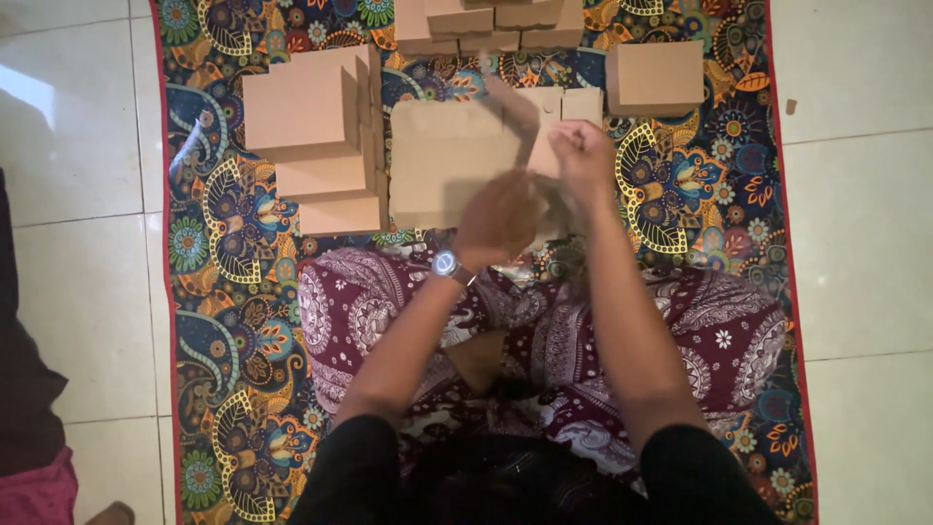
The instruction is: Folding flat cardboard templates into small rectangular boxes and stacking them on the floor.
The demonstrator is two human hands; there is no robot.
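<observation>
I sit cross-legged on a patterned mat (214, 292). A flat brown cardboard box blank (442, 160) lies in front of my knees. My left hand (501, 219), with a wristwatch on its wrist, is blurred and closed over the blank's near right part. My right hand (581, 156) is fisted on a flap at the blank's right side. Which flap each hand grips is unclear through motion blur.
Folded brown boxes are stacked at the left (311, 126), in a row at the top (486, 24), and one stands at the right (656, 78). White floor tiles (865, 243) flank the mat. Another person's clothing (29, 418) shows at the left edge.
</observation>
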